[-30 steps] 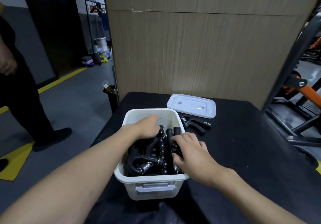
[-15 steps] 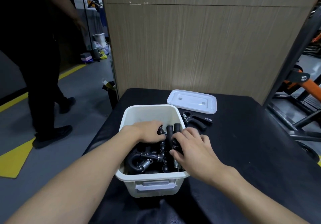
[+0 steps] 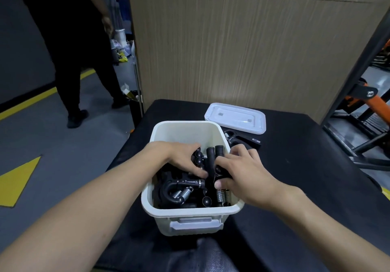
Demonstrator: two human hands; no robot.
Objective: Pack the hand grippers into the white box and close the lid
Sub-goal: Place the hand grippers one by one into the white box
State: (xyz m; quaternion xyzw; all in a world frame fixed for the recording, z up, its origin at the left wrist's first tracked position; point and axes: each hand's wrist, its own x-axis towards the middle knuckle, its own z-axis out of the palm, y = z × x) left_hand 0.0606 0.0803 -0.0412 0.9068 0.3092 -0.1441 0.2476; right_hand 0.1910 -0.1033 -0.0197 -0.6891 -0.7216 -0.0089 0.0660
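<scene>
Head view: a white box (image 3: 190, 212) was seen standing on a black tabletop (image 3: 306, 166), close to the near edge, its top uncovered. The box was filled with a jumble of black hand grippers (image 3: 181, 187), their metal springs showing near the front wall.

Both bare forearms were stretched into the box from below. The left hand (image 3: 179, 155) was laid palm down over the pile, its fingers (image 3: 195, 148) curled round the knobbed ends of the grippers and its thumb stretched toward the other hand. The right hand (image 3: 247, 170) was placed at the box's right side, its fingers (image 3: 221, 162) and thumb closed round two upright foam handles.

The lid (image 3: 235, 117), white and rectangular, was laid flat on the tabletop just behind the box's far right corner. A loose hand gripper (image 3: 242, 141) was left on the tabletop between lid and box, partly hidden by the right hand.

A wood-grain panel (image 3: 242, 50) was set behind the tabletop. At left, a person in dark clothes (image 3: 69, 39) was seen on a grey floor (image 3: 52, 145) marked in yellow. At right, black and orange gym equipment (image 3: 363, 103) was visible.
</scene>
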